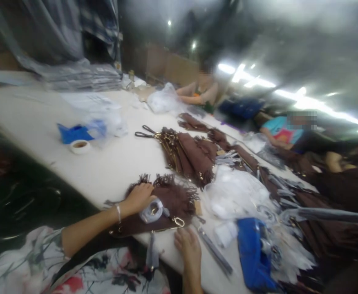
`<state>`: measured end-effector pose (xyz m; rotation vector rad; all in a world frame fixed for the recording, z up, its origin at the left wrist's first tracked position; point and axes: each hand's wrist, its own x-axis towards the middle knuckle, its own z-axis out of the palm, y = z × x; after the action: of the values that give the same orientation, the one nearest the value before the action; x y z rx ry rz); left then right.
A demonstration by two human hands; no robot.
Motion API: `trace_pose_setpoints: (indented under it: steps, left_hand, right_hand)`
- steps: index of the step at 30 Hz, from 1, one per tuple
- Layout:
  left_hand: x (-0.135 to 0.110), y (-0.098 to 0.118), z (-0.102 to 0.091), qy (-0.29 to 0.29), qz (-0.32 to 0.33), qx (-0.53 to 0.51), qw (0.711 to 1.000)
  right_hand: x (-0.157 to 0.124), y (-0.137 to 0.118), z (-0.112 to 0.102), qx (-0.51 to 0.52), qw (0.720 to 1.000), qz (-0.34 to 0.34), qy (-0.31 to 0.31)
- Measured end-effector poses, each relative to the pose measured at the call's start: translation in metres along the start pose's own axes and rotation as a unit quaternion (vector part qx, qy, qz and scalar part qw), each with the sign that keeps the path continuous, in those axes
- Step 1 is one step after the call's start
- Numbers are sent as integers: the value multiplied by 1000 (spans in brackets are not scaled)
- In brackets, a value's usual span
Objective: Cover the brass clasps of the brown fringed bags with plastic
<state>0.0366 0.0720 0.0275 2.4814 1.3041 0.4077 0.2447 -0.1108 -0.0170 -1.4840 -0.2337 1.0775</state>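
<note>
A dark brown bag (pixel 174 198) with a fringed edge lies at the table's near edge. On top of it rests a grey strap coil (pixel 151 210) in clear wrap, and a gold clasp (pixel 178 222) sits at its near right edge. My left hand (pixel 138 199) lies over the bag's left part, fingers stretched out beside the coil. Just below the clasp, my right hand (pixel 189 245) is on the table by the bag's edge, its fingers loosely bent and slightly blurred, with nothing visible in them. A wrapped grey strap (pixel 212 247) lies to its right.
More brown bags (pixel 188 155) are piled beyond. White plastic bags (pixel 237 192) and a blue holder (pixel 254 253) lie at right. A tape roll (pixel 80 146) sits left by blue plastic (pixel 74 132). Two people (pixel 205 87) work across the table.
</note>
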Motion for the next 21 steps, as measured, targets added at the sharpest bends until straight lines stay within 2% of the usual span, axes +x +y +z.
trace_pose_setpoints:
  steps: [3,7,9,11,15,19,21]
  left_hand:
    - [-6,-6,4,-5,5,-31,1000]
    - [-16,-26,18,-5,-5,-121,993]
    - [-22,-35,23,-9,-9,-168,986]
    - [-30,-38,23,-21,-19,-206,978]
    - [-41,-29,8,-69,-51,-254,963]
    - [-47,-15,-16,-125,-27,-281,951]
    - [-49,-12,-22,-137,-17,-282,950]
  right_hand:
    - [0,5,24,34,999,15,-8]
    - [3,21,58,69,994,39,-76]
    - [3,26,75,80,994,19,-77]
    - [2,26,87,88,995,-25,-50]
    - [-3,15,95,61,994,-85,-28]
    - [-14,6,98,6,990,-141,-2]
    - [-21,6,103,-3,990,-143,-3]
